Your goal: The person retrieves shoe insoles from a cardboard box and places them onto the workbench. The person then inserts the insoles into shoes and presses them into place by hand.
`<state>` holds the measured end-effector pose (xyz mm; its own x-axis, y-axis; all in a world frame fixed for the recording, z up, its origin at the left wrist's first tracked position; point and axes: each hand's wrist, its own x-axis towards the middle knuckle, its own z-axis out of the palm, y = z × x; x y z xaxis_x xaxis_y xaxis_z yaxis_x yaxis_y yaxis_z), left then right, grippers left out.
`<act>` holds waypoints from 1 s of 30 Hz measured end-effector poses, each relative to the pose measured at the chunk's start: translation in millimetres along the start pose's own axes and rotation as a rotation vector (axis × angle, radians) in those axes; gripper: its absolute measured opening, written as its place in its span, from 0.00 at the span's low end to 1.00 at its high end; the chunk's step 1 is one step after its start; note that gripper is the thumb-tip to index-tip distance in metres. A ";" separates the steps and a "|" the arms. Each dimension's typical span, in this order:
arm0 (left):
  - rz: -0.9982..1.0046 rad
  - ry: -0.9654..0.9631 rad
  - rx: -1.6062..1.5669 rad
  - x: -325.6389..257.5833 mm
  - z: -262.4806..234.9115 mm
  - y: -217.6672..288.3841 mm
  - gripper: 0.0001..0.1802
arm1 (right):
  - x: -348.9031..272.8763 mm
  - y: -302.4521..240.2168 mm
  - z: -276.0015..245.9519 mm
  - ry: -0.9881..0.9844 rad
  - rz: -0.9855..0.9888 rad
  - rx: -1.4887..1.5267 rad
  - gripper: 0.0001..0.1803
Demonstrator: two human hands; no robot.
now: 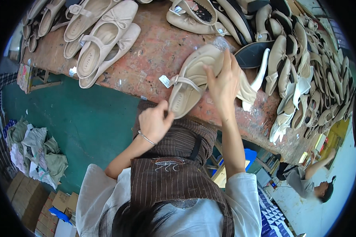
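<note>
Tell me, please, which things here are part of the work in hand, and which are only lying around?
In hand:
left hand, pinching the heel
right hand, on the toe end
beige strap shoe

Lying about:
beige shoes at upper left
heap of shoes at right
worn workbench
cardboard boxes on the floor

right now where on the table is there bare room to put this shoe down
Bare table lies between the beige shoes at the left and the held shoe. A thin strip runs along the near edge under the right hand. The right end is crowded with a shoe pile.
</note>
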<state>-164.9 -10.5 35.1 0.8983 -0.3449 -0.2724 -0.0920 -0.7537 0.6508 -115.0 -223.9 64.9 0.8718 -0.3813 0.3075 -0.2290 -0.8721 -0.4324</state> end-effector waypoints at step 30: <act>0.512 -0.062 0.342 -5.6 59.2 10.0 0.28 | -56.7 -20.2 41.3 -0.212 -0.261 -0.111 0.31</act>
<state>-196.3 -49.2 1.1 0.6774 -0.7348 -0.0331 -0.6470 -0.6167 0.4485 -141.9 -172.1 21.2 0.9751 -0.0795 0.2072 -0.0223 -0.9641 -0.2647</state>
